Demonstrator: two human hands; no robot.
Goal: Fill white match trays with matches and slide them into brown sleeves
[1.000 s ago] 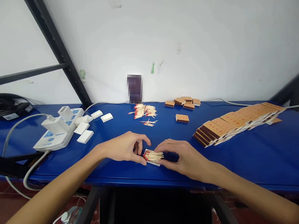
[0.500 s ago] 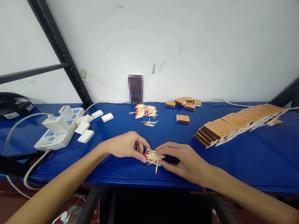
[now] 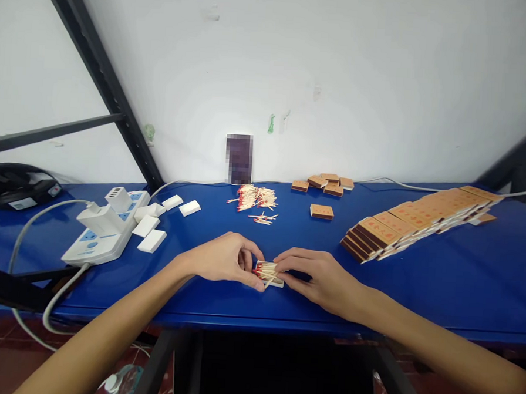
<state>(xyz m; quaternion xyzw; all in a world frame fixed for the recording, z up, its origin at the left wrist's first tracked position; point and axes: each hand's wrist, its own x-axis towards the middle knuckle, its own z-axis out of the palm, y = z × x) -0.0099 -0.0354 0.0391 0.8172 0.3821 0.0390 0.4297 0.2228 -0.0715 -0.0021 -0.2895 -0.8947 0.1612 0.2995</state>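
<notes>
A small white matchbox tray [image 3: 278, 283] lies near the table's front edge with red-headed matches [image 3: 266, 269] inside. One match slants over its front rim. My left hand [image 3: 228, 259] grips the tray's left end between thumb and fingers. From the right, my right hand [image 3: 323, 276] pinches the matches at their plain ends. Beyond the hands is a large pile of matches [image 3: 256, 197], and a few loose matches [image 3: 263, 219] lie in front of it. One closed matchbox [image 3: 321, 211] rests farther back to the right.
Stacked matchboxes [image 3: 414, 219] slope across the right side. Several more matchboxes [image 3: 329, 183] sit by the wall. To the left are white empty-looking trays [image 3: 152, 241], a power strip [image 3: 81, 249] with plugs and cables, and a black headset [image 3: 19, 187]. A pixelated dark panel [image 3: 239, 159] leans on the wall.
The matches in the tray have become more aligned and sit lower. My right fingers have closed in on them, and the match that stuck out at the front now slants near my left thumb.
</notes>
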